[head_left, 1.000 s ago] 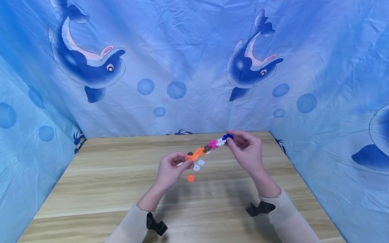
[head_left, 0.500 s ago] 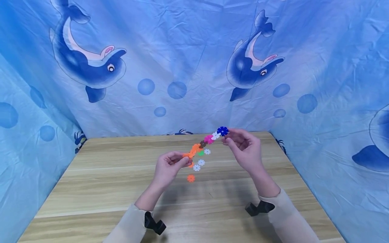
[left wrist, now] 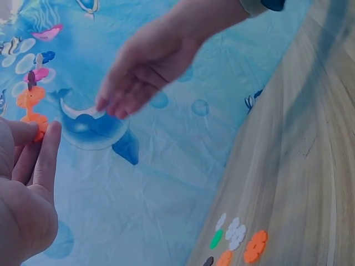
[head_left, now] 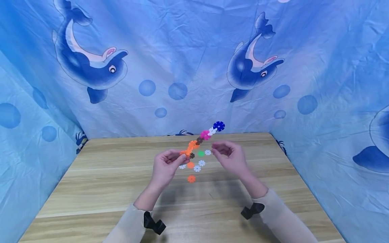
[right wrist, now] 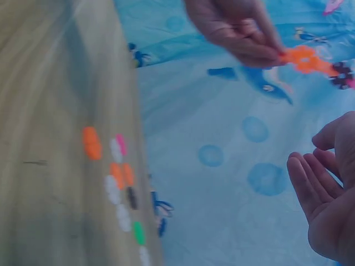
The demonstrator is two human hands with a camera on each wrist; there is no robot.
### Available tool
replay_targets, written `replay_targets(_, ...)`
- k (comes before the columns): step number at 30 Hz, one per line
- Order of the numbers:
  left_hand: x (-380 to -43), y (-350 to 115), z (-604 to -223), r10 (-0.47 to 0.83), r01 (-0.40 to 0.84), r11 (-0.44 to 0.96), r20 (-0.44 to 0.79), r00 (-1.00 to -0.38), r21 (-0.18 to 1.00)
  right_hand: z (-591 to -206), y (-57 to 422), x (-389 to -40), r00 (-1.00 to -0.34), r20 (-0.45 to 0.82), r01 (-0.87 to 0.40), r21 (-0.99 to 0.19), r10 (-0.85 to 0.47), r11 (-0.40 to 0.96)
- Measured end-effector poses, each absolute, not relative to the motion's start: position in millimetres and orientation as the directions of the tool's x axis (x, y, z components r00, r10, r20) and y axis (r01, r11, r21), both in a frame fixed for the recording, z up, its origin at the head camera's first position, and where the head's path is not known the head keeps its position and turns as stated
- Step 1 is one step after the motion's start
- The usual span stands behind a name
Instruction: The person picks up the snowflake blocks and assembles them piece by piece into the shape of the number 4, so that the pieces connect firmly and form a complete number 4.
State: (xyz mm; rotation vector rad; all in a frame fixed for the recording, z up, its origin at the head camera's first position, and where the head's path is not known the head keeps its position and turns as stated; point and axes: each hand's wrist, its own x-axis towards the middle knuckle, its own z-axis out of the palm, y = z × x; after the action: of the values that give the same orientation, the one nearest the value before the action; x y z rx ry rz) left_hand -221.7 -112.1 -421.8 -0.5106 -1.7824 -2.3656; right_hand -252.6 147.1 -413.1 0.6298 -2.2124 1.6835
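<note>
A chain of interlocking plastic snowflake discs (head_left: 205, 135) slants up and right above the table. Orange pieces are at its lower end, followed by brown, pink, white and a dark blue disc (head_left: 218, 126) at the tip. My left hand (head_left: 165, 168) pinches the orange end between thumb and fingers; the left wrist view shows this orange disc (left wrist: 36, 125) at the fingertips. To the right of the chain, my right hand (head_left: 232, 158) holds nothing, its fingers loosely bent and apart from the discs, as the right wrist view shows with the hand (right wrist: 327, 188).
Loose discs lie on the wooden table (head_left: 91, 189) beneath the hands: a green disc (head_left: 201, 153), a brown disc (head_left: 192, 155), orange discs (head_left: 191, 179) and several white discs (head_left: 197, 168). A pink disc (right wrist: 121, 145) shows in the right wrist view. A blue dolphin-print curtain (head_left: 194, 67) surrounds the table.
My right hand has let go of the dark blue disc and moved left and down. The chain has swung to a steeper slant, its blue end higher and further left, while my left hand keeps its pinch.
</note>
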Motion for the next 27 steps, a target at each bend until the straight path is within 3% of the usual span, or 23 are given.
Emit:
replay_targets(10,-220,-114,-417,0.077,0.292,-0.346,0.337,-0.938,0.891,-455,125,-255,-0.864,0.343,-0.482,-0.777,-0.370,0.405)
replay_targets(17,-217,-113,-416,0.101,0.303,-0.381,0.366,-0.925,0.873,-481,111,-251,-0.873,0.171,-0.418,-0.747,-0.457,0.518)
replay_targets(27,-216,-112,-417,0.101,0.306,-0.399,0.374,-0.922,0.864,-499,97,-253,-0.835,0.114,-0.487,-0.607,-0.538,0.628)
